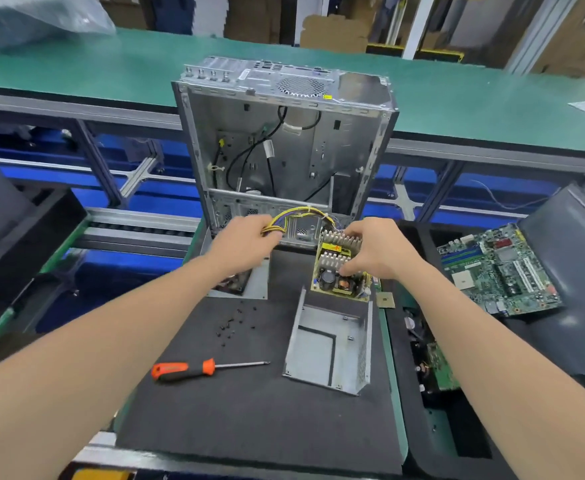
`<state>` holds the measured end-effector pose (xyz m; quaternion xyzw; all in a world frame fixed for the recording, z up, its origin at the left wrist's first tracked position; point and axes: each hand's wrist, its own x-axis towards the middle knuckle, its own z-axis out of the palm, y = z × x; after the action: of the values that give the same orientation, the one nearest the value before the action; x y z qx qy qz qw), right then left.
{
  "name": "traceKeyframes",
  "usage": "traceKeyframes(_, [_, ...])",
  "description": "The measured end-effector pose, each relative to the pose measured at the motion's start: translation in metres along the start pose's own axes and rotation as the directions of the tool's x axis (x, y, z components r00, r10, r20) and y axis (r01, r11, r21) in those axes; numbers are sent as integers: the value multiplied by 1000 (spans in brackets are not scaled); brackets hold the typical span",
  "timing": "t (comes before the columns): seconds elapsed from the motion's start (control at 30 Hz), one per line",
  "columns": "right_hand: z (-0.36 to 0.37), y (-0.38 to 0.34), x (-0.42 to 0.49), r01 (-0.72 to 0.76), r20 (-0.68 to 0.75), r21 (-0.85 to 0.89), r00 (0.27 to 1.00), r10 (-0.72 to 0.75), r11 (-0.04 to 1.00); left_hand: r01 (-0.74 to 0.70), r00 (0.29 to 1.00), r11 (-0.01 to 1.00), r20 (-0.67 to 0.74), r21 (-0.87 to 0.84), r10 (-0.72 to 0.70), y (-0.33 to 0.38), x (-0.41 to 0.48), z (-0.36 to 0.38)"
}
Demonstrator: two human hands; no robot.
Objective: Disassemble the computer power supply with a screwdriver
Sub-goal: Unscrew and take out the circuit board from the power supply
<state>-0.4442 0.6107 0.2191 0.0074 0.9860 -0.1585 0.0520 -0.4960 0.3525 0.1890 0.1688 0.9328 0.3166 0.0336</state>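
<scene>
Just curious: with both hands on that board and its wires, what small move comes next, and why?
Probably set the circuit board and wire bundle aside: the right hand and left hand hold them outside the empty metal housing; the screwdriver lies unused.

A: Where are your arms?
B: Both reach forward, bare. Your left hand [242, 242] curls round the wire bundle [298, 213]; your right hand [377, 251] pinches the circuit board [339, 285] with bent fingers

On the mat [249, 417], screws [230, 329] lie behind the screwdriver [187, 370], the housing [329, 344] to its right, the computer case [284, 143] farthest back.
</scene>
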Motion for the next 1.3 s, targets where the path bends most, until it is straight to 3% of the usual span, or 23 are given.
traceKeyframes(0.2, [12,19,26,73,98,-37,993,-69,997,1,997,994,83,111,-10,-2,34,-7])
traceKeyframes(0.43, [45,34,48,106,170,-22,980,-101,994,29,999,988,21,153,-33,-29,44,18])
traceKeyframes(0.93, [88,36,58,-19,154,-1,988,19,1000,52,999,973,-23,227,-48,-55,54,62])
traceKeyframes(1.07, [89,35,59,-25,152,7,988,23,1000,14,999,976,-43,218,-5,-54,43,70])
traceKeyframes(1.2, [88,38,56,-22,139,33,990,17,999,-75,970,933,-190,352,150,-32,30,65])
traceKeyframes(1.23, [88,39,55,-19,135,37,991,14,999,-93,979,938,-140,335,147,-23,26,63])
traceKeyframes(1.3, [87,39,53,-18,125,40,992,12,999,-17,996,948,86,318,-11,-5,20,64])
